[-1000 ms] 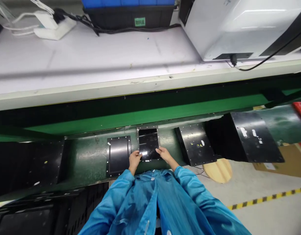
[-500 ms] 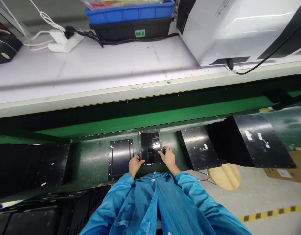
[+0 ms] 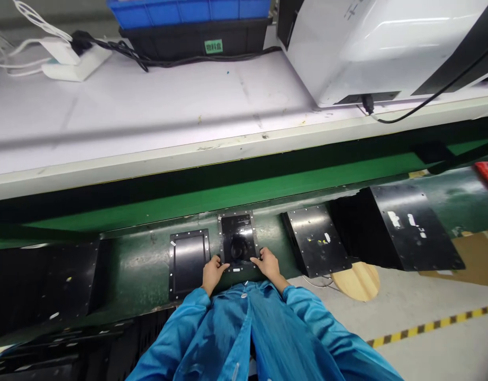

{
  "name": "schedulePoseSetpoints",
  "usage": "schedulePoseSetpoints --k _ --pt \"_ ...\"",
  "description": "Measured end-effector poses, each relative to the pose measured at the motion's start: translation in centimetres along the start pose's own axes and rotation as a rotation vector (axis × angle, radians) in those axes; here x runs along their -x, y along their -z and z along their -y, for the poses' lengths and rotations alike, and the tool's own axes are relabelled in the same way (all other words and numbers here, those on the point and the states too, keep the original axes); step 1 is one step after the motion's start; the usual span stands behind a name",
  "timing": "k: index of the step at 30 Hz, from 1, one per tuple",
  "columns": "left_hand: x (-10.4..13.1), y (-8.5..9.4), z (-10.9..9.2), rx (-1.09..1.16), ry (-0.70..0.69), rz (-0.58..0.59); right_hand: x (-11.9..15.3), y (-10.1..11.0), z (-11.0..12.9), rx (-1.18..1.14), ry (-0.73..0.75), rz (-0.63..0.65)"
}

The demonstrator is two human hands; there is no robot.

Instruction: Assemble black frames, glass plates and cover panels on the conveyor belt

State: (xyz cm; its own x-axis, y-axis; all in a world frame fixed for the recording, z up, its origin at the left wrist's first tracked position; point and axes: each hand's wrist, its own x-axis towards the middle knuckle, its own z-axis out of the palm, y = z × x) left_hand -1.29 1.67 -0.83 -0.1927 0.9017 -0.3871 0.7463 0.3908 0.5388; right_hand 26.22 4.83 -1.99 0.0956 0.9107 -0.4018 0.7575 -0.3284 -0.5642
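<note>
A flat black panel with a glossy middle and small fasteners round its rim lies on the green work surface in front of me. My left hand grips its lower left edge, thumb on the rim and fingers bent at the side. At the lower right edge, my right hand holds the panel in the same way, thumb inward. A dark round reflection shows in the glossy part. Just left of it lies a second black panel with a raised border; my left hand is close to its right edge.
Black boxes stand to the right, one larger, and another black box is at left. Above runs a white shelf with stacked bins and a white machine. A round wooden stool stands at lower right.
The camera view has shifted slightly, moving most things leftward. My right hand's fingers have drawn in, lower along the panel's edge. The dark round reflection has appeared in the glossy panel.
</note>
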Motion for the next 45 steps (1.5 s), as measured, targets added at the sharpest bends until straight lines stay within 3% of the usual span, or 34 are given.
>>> schedulePoseSetpoints --k 6,14,17,20,23,25,27,30,34,36,40,45 --pt "-0.3 -0.1 -0.5 -0.091 0.085 0.058 0.2 0.4 0.0 0.000 -0.047 0.034" --pt "-1.0 -0.5 -1.6 -0.098 0.328 0.115 -0.4 -0.1 0.7 0.077 -0.160 0.050" --pt "-1.1 0.1 -1.9 -0.087 0.310 0.158 -0.3 -0.2 1.1 0.106 -0.158 0.050" --pt "0.2 0.0 -1.2 -0.105 0.232 0.203 0.7 0.2 0.5 0.137 -0.124 0.084" --pt "1.7 -0.2 0.0 -0.204 0.179 0.320 1.4 1.2 -0.8 0.193 -0.072 0.186" --pt "1.4 0.1 -0.1 -0.230 0.140 0.303 0.6 2.4 -1.0 0.216 -0.019 0.229" --pt "-0.4 1.0 -1.2 -0.192 0.086 0.149 -1.8 3.7 -0.1 0.188 0.049 0.165" --pt "-5.7 3.1 -4.1 -0.078 -0.013 -0.098 -7.5 4.8 3.6 0.092 0.151 0.001" --pt "-11.8 4.9 -6.7 -0.070 -0.033 -0.124 -13.6 4.8 7.8 0.054 0.324 0.059" --pt "-12.9 5.0 -6.8 -0.095 0.021 -0.094 -14.9 4.5 8.1 0.064 0.376 0.094" --pt "-13.0 4.2 -5.9 -0.085 0.066 -0.106 -15.6 3.8 6.5 0.025 0.424 0.101" --pt "-13.8 3.9 -5.7 -0.041 0.082 -0.089 -16.1 3.1 6.3 0.030 0.385 0.085"
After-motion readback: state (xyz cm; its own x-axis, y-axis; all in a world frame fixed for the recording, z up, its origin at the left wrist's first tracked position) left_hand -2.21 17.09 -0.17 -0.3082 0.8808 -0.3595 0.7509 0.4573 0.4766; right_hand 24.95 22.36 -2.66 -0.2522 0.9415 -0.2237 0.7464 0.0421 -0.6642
